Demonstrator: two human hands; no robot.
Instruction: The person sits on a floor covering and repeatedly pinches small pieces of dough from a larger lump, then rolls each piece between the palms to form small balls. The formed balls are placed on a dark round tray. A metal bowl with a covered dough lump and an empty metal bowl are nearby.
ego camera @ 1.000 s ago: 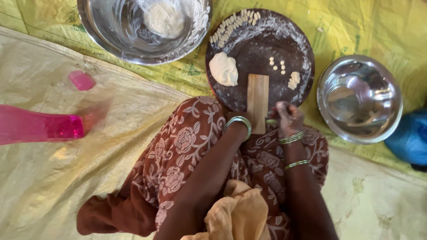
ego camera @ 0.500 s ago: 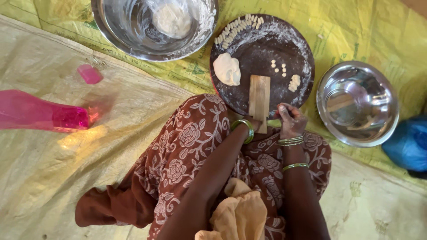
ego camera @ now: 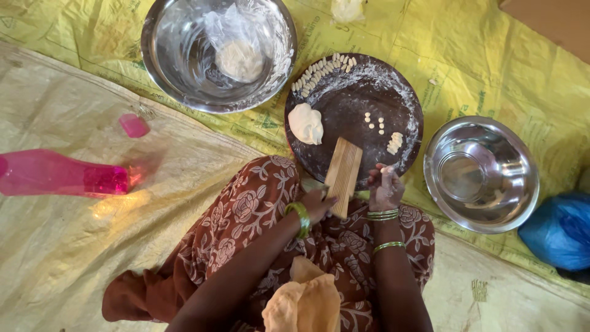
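Observation:
A round dark board [ego camera: 362, 117], dusted with flour, lies in front of my knees. On it sit a lump of white dough [ego camera: 305, 123], a curved row of small shaped dough pieces [ego camera: 322, 72] and a few more pieces [ego camera: 393, 142]. My left hand [ego camera: 318, 205] holds the near end of a ridged wooden paddle [ego camera: 344, 172], which leans onto the board's rim. My right hand [ego camera: 386, 187] is beside the paddle, fingers pinched on a small bit of dough.
A large steel bowl [ego camera: 184, 67] with bagged dough [ego camera: 238, 58] stands at the top. An empty steel bowl [ego camera: 481, 174] is at the right, a blue bag [ego camera: 559, 230] beyond it. A pink bottle [ego camera: 61, 173] and its cap [ego camera: 133, 125] lie on the left.
The view has shifted slightly. My left hand and the paddle stay in place; my right hand stays next to the paddle, working a small piece.

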